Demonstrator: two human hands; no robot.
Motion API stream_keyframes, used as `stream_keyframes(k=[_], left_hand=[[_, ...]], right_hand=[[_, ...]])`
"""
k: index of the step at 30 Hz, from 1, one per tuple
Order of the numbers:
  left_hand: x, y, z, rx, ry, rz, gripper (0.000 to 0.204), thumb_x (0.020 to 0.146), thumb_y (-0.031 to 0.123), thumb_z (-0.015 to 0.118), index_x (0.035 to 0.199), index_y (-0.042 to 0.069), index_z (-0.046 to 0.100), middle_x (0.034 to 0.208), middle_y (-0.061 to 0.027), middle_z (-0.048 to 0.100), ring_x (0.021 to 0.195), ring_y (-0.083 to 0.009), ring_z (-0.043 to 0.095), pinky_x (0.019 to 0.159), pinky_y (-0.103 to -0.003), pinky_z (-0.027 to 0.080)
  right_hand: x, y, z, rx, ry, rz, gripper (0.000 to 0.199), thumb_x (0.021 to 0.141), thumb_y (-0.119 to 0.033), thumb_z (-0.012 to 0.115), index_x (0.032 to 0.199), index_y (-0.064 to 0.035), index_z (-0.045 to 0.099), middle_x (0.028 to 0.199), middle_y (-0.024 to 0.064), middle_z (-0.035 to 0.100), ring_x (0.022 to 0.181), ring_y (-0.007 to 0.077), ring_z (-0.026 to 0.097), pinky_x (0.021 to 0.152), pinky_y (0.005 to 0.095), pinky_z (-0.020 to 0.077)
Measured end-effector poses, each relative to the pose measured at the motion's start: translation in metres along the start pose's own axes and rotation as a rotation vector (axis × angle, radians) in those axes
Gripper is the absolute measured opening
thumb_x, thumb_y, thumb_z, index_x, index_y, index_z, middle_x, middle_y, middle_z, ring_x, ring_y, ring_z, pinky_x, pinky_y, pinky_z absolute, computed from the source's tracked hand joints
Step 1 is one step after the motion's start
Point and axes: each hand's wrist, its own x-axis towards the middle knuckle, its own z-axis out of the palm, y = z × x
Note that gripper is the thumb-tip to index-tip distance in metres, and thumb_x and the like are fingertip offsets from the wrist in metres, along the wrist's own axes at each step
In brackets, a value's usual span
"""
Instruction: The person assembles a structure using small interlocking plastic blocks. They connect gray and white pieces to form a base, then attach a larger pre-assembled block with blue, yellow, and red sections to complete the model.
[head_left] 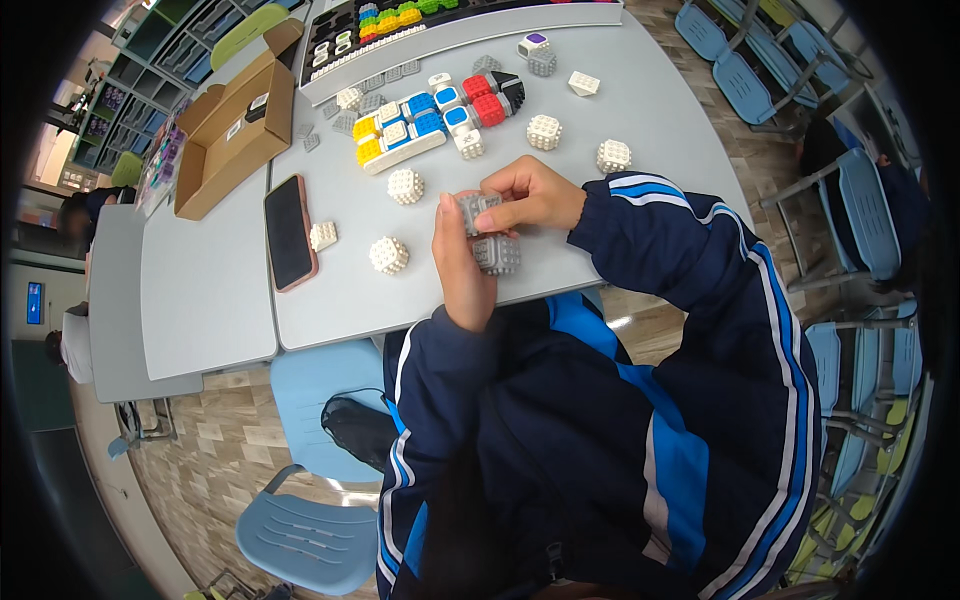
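Observation:
Both my hands meet over the near edge of a grey table [640, 120]. My left hand [462, 268] holds a grey studded cube [497, 254] from the side. My right hand [530, 196] pinches a second grey studded cube [474, 210] that sits on top of the first one, touching it. Loose white studded cubes lie around them: one [388, 255] left of my left hand, another [405, 186] farther back, and two [544, 132] [613, 156] behind my right hand.
A joined row of yellow, blue and red blocks [430, 118] lies farther back. A dark phone [290, 232] rests at the left. An open cardboard box [232, 130] and a tray of coloured blocks [400, 25] stand behind. Blue chairs [860, 210] surround the tables.

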Motion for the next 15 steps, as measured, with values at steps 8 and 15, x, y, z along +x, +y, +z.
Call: stream_keyframes(k=[8,15], left_hand=[[0.0,-0.003,0.004,0.06,0.112,0.076,0.058,0.106,0.051,0.044,0.094,-0.002,0.061,0.073,-0.0093,0.059,0.064,-0.0177,0.059,0.062,-0.03,0.051],[0.002,-0.003,0.008,0.089,0.102,0.128,0.056,0.106,0.049,0.046,0.09,-0.003,0.061,0.071,-0.0097,0.058,0.061,-0.0184,0.059,0.06,-0.032,0.052]], right_hand=[[0.004,-0.001,0.01,0.083,0.084,0.104,0.026,0.09,-0.019,0.077,0.074,-0.0013,0.065,0.063,0.0039,0.063,0.051,0.0081,0.058,0.048,0.0227,0.0405],[0.004,0.001,0.012,0.137,0.127,0.081,0.028,0.089,-0.018,0.077,0.071,-0.0022,0.063,0.062,0.0035,0.061,0.049,0.0078,0.056,0.045,0.0227,0.0396]])
